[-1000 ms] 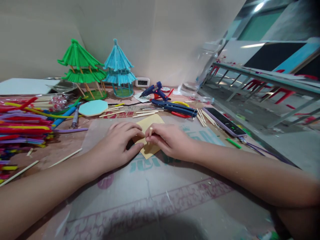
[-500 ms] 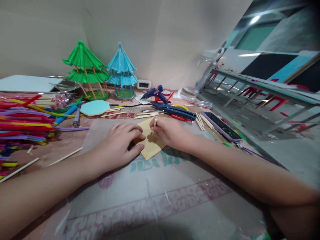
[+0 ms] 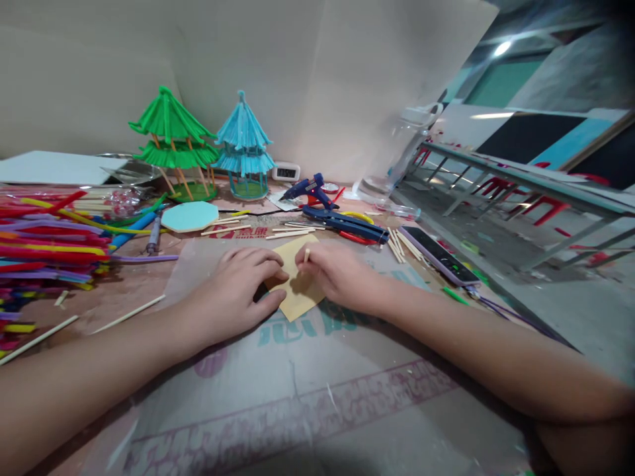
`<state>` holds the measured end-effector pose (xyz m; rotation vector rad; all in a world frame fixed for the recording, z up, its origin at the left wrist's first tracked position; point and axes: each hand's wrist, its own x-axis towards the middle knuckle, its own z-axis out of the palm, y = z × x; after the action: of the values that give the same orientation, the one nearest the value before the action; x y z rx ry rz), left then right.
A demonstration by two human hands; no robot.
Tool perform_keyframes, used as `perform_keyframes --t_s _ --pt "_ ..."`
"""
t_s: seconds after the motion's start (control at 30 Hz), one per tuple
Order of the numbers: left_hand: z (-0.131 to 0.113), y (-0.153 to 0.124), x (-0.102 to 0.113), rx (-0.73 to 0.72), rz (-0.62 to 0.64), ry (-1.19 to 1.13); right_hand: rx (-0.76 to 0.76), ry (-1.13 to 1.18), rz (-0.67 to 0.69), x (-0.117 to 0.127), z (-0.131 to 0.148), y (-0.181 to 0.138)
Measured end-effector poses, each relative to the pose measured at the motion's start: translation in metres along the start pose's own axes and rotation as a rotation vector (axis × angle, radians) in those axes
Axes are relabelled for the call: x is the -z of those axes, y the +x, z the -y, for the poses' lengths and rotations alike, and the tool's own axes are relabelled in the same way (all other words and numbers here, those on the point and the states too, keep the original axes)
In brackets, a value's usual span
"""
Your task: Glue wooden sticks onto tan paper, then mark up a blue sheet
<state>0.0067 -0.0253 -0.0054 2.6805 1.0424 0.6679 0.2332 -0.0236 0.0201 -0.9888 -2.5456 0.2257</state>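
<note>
A small yellow square sheet lies on the plastic-covered table between my hands. My left hand rests over its left edge, fingers loosely curved and thumb apart, pressing on the sheet without gripping it. My right hand is closed in a pinch on a short wooden stick, whose pale end pokes up from the fingers. The stick's lower end is hidden by the hand, so I cannot tell whether it touches the sheet. Just beyond lie several more wooden sticks.
Behind stand a green pagoda model and a blue one. A glue gun, a blue cutting tool and a phone lie rightward. Leftward are a pale blue octagon and colourful pipe cleaners.
The right hand, with the stick still pinched, has shifted very slightly left and downward over the sheet. The left hand stays in place. The whole view has tilted a little.
</note>
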Motion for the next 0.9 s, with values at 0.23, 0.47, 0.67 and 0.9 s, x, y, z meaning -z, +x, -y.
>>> perform_keyframes --t_s 0.23,0.47,0.67,0.9 --pt "-0.0007 -0.0003 -0.0008 0.017 0.007 -0.015 0.007 -0.027 -0.008 -0.0002 -0.0003 -0.0003" --pt "-0.0007 -0.0014 -0.0008 0.01 -0.003 -0.024 0.002 0.013 -0.033 -0.0007 -0.0051 0.0015" --pt "-0.0005 -0.0012 -0.0006 0.013 -0.009 -0.026 -0.014 0.011 -0.045 -0.0001 -0.0026 0.0007" --pt "-0.0005 -0.0007 -0.0005 0.025 0.004 -0.025 -0.038 0.029 -0.049 0.0003 -0.0052 0.0016"
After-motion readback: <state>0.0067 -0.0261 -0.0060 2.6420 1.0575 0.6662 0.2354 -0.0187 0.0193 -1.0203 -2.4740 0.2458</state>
